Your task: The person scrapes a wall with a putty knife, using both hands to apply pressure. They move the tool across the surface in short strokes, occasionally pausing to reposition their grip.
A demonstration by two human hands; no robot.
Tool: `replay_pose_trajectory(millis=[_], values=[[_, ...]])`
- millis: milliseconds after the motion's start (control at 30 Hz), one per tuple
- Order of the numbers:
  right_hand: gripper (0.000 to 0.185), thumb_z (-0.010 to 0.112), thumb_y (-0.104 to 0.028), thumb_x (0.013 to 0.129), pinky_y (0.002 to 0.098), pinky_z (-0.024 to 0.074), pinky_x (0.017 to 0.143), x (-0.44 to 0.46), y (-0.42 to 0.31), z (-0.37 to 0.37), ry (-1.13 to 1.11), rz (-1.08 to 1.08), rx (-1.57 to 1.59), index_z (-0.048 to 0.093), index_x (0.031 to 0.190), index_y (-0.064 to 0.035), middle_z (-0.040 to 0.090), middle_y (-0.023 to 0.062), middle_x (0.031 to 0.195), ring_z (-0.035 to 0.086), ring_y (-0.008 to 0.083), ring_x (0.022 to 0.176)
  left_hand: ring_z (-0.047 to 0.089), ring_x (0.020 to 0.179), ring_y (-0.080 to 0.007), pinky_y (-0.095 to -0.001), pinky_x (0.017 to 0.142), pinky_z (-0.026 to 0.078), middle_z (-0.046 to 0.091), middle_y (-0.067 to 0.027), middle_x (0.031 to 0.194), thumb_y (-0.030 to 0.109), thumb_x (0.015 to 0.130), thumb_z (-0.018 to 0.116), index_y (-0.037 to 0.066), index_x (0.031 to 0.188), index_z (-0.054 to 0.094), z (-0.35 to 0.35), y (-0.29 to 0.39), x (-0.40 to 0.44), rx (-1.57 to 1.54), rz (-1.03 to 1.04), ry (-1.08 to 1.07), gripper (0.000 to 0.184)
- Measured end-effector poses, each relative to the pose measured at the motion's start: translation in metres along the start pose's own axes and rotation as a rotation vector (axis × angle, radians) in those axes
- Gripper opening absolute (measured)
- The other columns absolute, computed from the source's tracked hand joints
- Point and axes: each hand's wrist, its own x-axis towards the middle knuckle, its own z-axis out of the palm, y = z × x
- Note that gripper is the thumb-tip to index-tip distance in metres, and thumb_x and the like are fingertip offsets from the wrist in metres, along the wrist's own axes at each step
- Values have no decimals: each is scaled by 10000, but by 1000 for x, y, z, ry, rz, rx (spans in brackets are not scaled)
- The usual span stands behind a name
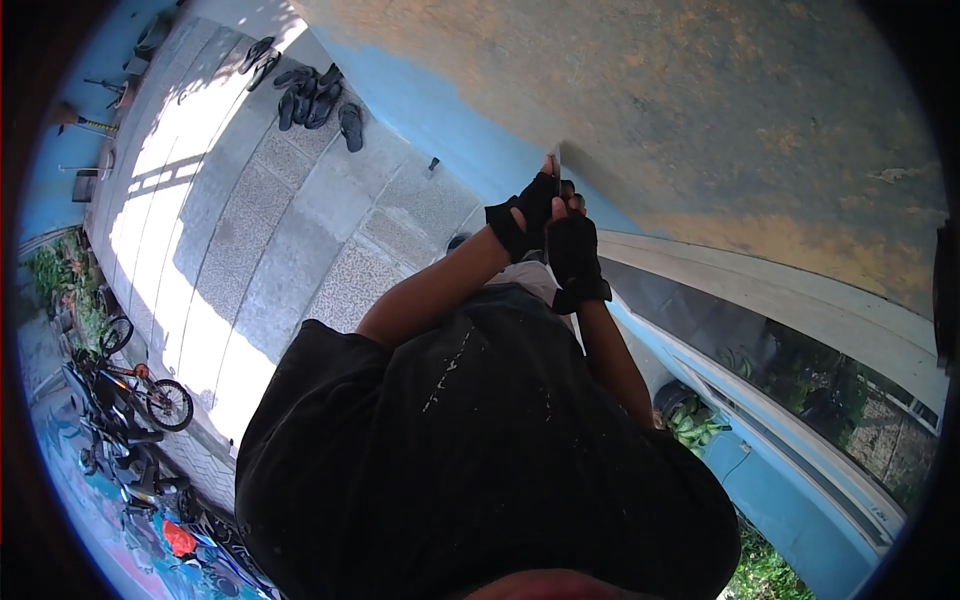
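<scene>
Both of my hands wear black fingerless gloves and are close together in front of the wall (640, 110). A thin flat metal blade, which looks like a scraper (558, 160), is seen nearly edge-on with its tip at the wall surface. My left hand (528, 212) is closed on it, one finger stretched along the blade. Just beside and below, my right hand (574, 248) has its fingers curled round the lower part. Any handle is hidden by the gloves. The wall is blue low down, with a large rough grey-brown patch above.
A window ledge (780, 275) runs along the wall to my right, above a dark glass pane. Several black sandals (312, 100) lie on the tiled floor (290, 220). A bicycle (150, 390) and motorbikes (125, 455) stand far left. Potted plants (695, 425) are at lower right.
</scene>
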Motion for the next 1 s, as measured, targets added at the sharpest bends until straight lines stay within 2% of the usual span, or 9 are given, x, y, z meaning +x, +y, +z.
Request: replay_pose_trajectory(millis=[300,400,500,600,667,700,800,933,1000], values=[[379,387,-307,1007,436,477,767,17,0,8,-61,-49,-37,562,1207,-36,640,208,933,617,366,901,572,828,-273,-408,780,487,537,-56,705,717,872,387,96,681,512,4,15,0,-55,58,91,662],[377,394,-309,1004,444,468,796,6,-2,-6,-80,93,27,562,1203,-37,631,213,968,603,378,933,573,827,-271,-409,783,488,534,-55,704,705,883,382,94,684,514,11,-4,1,31,-62,-2,656],[357,425,-336,1005,369,466,690,10,14,2,1,190,175,565,1084,-17,618,156,829,610,316,762,569,822,-268,-409,782,485,524,-52,697,708,885,374,94,686,512,14,-1,5,20,4,77,660],[366,417,-347,1007,354,470,696,28,15,11,40,-112,-112,553,1108,-22,619,141,829,619,260,759,569,816,-269,-413,778,483,523,-54,692,705,894,356,96,669,497,8,13,2,-40,21,128,664],[412,378,-360,1007,454,472,794,24,17,11,-62,7,-56,558,1218,-55,626,222,964,595,409,938,572,812,-273,-423,787,485,534,-58,700,721,884,347,97,662,485,5,11,5,-16,51,70,676],[412,378,-360,1007,454,472,794,14,15,7,-65,8,-49,558,1218,-55,626,222,964,595,409,938,572,812,-273,-423,787,485,534,-58,700,721,884,347,97,662,485,5,4,2,-14,52,76,676],[396,395,-364,1005,399,499,641,-2,-15,-26,7,156,49,581,1161,-52,656,179,832,663,298,773,577,821,-282,-432,789,493,547,-64,723,742,867,346,94,690,503,23,-15,5,-40,-74,87,690],[388,416,-361,997,370,504,652,25,-7,-24,-190,256,99,615,1122,-53,664,169,826,669,259,781,587,852,-281,-440,816,495,562,-71,754,733,877,339,91,737,518,18,-5,11,-55,-9,151,681],[386,426,-364,992,371,501,681,56,8,16,-218,197,79,618,1117,-54,668,171,839,667,259,800,596,888,-281,-444,850,490,591,-79,796,719,888,344,89,820,542,-3,23,15,-124,112,342,664]])
